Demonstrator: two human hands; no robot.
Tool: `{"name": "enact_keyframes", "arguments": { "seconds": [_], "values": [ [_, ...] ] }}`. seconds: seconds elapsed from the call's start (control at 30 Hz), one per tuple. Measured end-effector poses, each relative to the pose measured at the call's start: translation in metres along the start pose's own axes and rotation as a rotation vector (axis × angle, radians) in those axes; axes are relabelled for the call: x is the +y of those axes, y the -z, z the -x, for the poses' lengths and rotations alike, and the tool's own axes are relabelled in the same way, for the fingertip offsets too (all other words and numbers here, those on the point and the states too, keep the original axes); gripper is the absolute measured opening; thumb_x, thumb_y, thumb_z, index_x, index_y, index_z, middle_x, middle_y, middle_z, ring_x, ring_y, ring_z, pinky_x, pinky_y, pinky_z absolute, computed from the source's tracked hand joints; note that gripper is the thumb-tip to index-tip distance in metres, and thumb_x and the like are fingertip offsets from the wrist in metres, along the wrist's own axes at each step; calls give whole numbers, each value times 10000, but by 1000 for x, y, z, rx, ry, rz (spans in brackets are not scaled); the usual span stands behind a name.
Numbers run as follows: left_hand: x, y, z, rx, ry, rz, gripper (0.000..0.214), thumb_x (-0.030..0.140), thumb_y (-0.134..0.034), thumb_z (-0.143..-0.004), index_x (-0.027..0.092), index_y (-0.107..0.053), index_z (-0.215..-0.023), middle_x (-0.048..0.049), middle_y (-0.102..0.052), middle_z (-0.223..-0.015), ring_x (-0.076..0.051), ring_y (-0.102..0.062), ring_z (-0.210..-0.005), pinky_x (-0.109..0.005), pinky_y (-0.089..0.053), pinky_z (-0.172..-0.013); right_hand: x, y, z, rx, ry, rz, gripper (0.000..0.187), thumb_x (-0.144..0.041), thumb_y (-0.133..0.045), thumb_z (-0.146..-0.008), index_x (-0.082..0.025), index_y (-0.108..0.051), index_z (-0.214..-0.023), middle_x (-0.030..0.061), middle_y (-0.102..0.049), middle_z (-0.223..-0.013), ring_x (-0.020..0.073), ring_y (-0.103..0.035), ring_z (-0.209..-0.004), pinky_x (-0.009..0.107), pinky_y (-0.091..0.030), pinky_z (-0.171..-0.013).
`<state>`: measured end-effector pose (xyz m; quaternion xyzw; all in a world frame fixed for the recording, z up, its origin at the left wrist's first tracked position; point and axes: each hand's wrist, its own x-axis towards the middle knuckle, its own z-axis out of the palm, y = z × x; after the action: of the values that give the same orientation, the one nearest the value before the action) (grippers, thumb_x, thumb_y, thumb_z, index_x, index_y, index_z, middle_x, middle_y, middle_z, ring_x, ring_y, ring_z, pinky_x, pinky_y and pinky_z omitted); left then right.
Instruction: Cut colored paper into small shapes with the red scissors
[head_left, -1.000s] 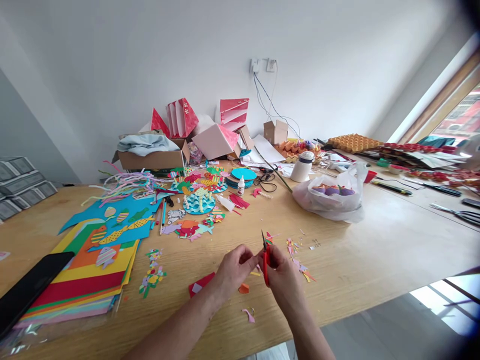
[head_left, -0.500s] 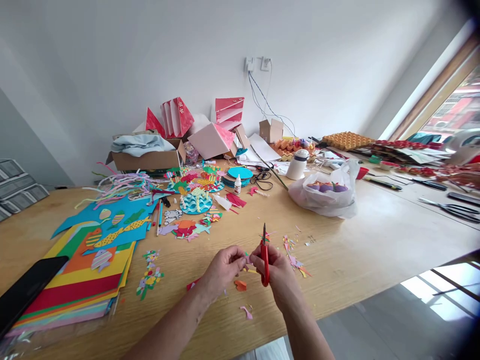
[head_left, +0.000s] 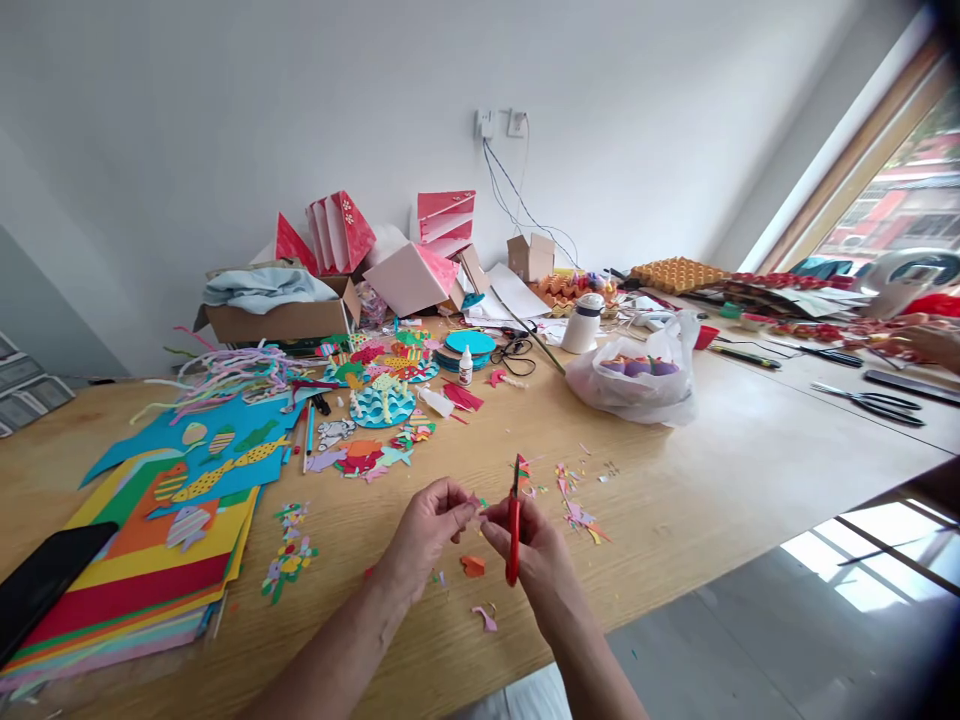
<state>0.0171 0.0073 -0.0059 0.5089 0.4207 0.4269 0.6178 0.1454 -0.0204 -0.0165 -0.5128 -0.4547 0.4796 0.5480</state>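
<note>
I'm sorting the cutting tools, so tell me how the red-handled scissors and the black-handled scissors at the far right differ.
Colour: the red-handled scissors have a bright red handle; the black-handled scissors have black ones.
Place: the red-handled scissors are in the right hand; the black-handled scissors lie on the table.
Direction: the red-handled scissors point away from the person; the black-handled scissors point left.
Both have narrow blades.

To the right of the paper scraps (head_left: 576,515), a hand could slide over bare wooden tabletop (head_left: 675,495) until the plastic bag (head_left: 630,399) blocks the way back. Beyond the left hand (head_left: 429,528), paper cutouts (head_left: 363,459) and an upright squeeze bottle (head_left: 466,369) obstruct.
</note>
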Motion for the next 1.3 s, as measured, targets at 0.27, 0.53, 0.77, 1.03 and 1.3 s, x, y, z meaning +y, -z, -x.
{"name": "enact_keyframes", "arguments": {
  "seconds": [0.27, 0.53, 0.77, 1.03, 1.3],
  "values": [
    [-7, 0, 1, -33, 33, -1, 196, 318, -600, -649, 139, -523, -667, 42, -453, -546, -78, -399, -506, -193, -318, -476, -1, -1, -2, -3, -11, -1, 247, -320, -634, -558, -195, -426, -603, -60, -442, -510, 92, -391, -473, 212, -323, -464],
    [-3, 7, 2, 50, 36, 12, 214, 336, -596, -644, 147, -501, -676, 50, -456, -559, -65, -410, -498, -176, -321, -479, 17, 10, -11, 63, 78, 329, 202, -344, -547, -635, -207, -406, -590, -54, -427, -528, 104, -414, -499, 212, -346, -482],
    [3, 6, 8, 24, 65, 63, 242, 352, -621, -617, 155, -485, -655, 50, -441, -575, -61, -406, -499, -165, -321, -461, 26, 28, -15, 107, 47, 464, 109, -295, -548, -635, -210, -479, -631, -30, -507, -539, 134, -478, -513, 235, -359, -499],
    [-5, 2, 2, -139, 50, -155, 259, 368, -610, -620, 157, -463, -586, 55, -420, -537, -60, -373, -462, -183, -301, -441, -4, 4, -5, -58, 87, 213, 102, -228, -580, -636, -192, -486, -655, -30, -501, -592, 113, -470, -531, 211, -376, -476],
    [-6, 0, 6, -109, 11, -108, 258, 404, -566, -659, 155, -499, -641, 36, -430, -593, -78, -400, -525, -185, -337, -471, -3, -7, -7, -3, 83, 58, 164, -283, -575, -641, -202, -435, -615, -55, -448, -527, 96, -415, -472, 201, -342, -431]
  ]
}}
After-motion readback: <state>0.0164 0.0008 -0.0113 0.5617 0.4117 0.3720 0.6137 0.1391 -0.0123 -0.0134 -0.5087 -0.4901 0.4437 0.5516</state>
